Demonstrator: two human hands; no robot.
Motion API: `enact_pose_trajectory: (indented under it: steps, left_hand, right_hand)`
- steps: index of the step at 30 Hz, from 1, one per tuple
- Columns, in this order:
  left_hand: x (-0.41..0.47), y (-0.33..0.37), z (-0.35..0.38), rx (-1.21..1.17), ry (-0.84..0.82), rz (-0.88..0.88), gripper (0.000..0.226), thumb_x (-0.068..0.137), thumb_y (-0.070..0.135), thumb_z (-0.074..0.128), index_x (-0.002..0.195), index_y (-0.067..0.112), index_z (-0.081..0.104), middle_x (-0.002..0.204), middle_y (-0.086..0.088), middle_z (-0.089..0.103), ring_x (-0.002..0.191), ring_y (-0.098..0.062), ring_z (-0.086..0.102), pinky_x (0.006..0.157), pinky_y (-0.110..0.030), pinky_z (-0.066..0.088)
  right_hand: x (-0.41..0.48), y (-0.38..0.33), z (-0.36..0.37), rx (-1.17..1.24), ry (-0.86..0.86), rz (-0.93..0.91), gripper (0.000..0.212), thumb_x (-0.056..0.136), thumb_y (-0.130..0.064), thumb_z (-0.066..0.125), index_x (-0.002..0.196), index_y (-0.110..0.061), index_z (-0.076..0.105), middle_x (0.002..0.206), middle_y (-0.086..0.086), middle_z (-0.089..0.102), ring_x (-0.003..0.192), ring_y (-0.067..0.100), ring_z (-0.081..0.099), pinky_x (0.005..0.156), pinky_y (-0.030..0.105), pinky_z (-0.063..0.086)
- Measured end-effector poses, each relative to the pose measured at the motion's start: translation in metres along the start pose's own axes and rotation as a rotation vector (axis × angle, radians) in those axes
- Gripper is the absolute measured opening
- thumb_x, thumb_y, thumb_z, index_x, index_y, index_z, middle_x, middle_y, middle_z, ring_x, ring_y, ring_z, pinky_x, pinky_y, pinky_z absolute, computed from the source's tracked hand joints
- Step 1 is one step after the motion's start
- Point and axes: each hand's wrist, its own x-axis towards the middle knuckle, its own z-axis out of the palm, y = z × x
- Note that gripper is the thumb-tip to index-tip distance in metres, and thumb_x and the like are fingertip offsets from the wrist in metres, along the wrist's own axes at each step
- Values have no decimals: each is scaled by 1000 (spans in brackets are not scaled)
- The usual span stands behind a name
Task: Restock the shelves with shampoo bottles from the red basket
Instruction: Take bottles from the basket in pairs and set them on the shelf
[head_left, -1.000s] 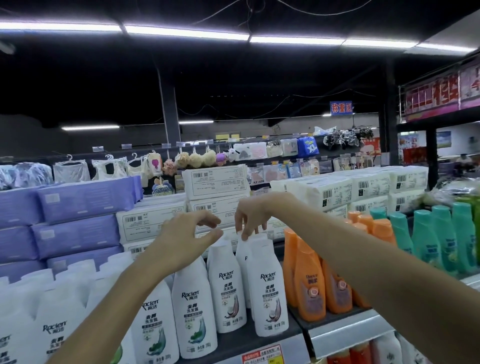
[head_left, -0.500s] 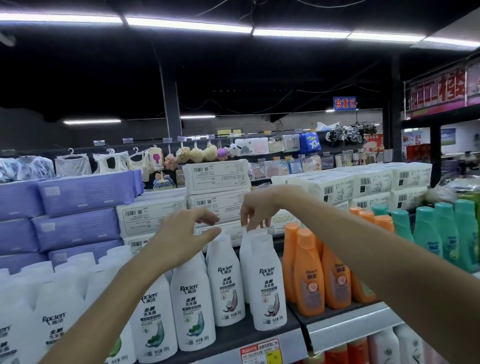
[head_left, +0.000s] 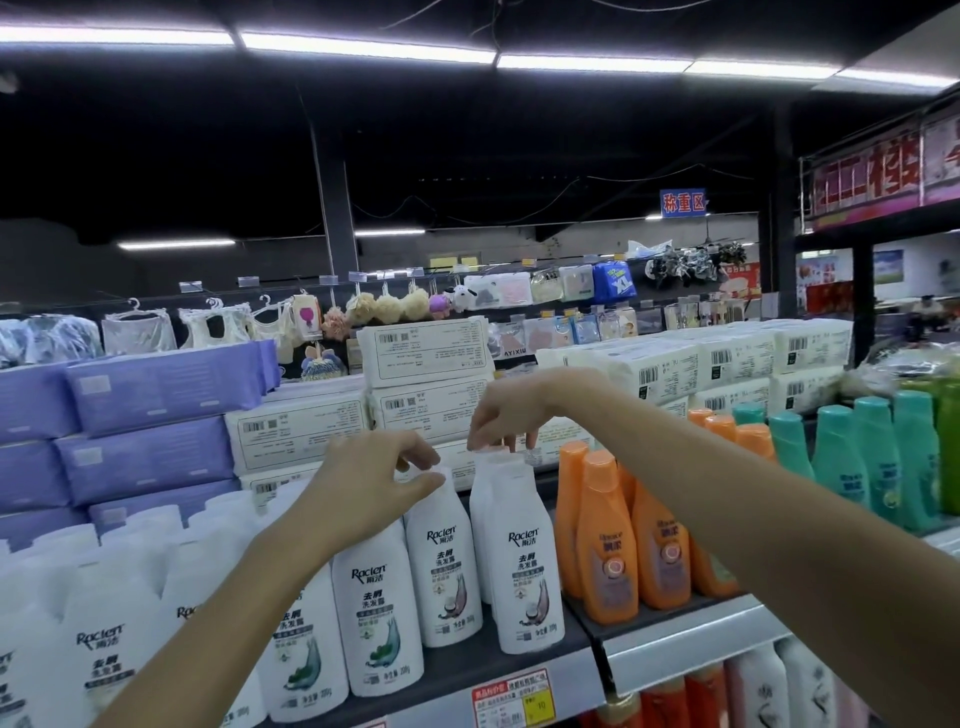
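Note:
White Raclen shampoo bottles stand in rows on the top shelf (head_left: 540, 670). My left hand (head_left: 371, 480) reaches in from the lower left and pinches the cap of one white bottle (head_left: 441, 566) between thumb and fingers. My right hand (head_left: 506, 418) comes from the right, fingers pointing down around the cap of a rear white bottle (head_left: 480, 514), which stands behind the front right bottle (head_left: 525, 577). The red basket is out of view.
Orange bottles (head_left: 605, 540) stand right of the white ones, teal bottles (head_left: 841, 467) farther right. White tissue packs (head_left: 426, 358) and purple packs (head_left: 156, 387) are stacked behind the bottles. A price tag (head_left: 511, 699) hangs on the shelf edge. More bottles fill the shelf below.
My left hand has dropped from above the bottles onto a bottle cap and closed on it. My right hand stays over the rear bottle's cap.

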Motion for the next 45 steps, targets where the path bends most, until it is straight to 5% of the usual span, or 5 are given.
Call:
enact_pose_trajectory:
  steps: [8, 12, 29, 41, 45]
  left_hand:
    - [2, 2, 5, -2, -43, 12, 22, 83, 48, 75, 101, 37, 67, 102, 18, 69, 83, 3, 62, 72, -21, 41]
    - [2, 5, 4, -86, -33, 15, 26, 80, 43, 80, 101, 32, 72, 98, 16, 71, 83, 0, 67, 76, -24, 51]
    - [-12, 16, -4, -183, -45, 34, 25, 82, 36, 81, 104, 26, 76, 98, 12, 73, 85, -4, 70, 80, -25, 55]
    - [-14, 18, -11, -182, -88, 41, 27, 82, 36, 80, 106, 25, 74, 101, 9, 72, 87, -5, 69, 84, -30, 56]
    - [-13, 19, -12, -187, -111, 43, 26, 83, 37, 79, 105, 24, 74, 99, 10, 72, 86, -3, 69, 81, -25, 55]
  right_hand:
    - [-51, -22, 25, 118, 514, -185, 24, 102, -27, 52, 116, -17, 70, 115, -5, 70, 98, 6, 58, 76, 11, 38]
    - [-83, -25, 46, 225, 662, -246, 22, 102, -25, 52, 111, -21, 72, 109, -9, 70, 101, 3, 60, 84, 13, 44]
    - [-112, -12, 94, 269, 601, -93, 39, 100, -32, 55, 139, -33, 55, 150, -17, 47, 139, 3, 40, 109, 21, 32]
    - [-115, -11, 100, 274, 529, -47, 46, 100, -30, 56, 146, -29, 48, 154, -12, 42, 141, 6, 37, 88, -3, 27]
    - [-121, -15, 101, 263, 552, -60, 50, 101, -31, 54, 149, -29, 43, 158, -15, 33, 142, -5, 24, 116, 19, 21]
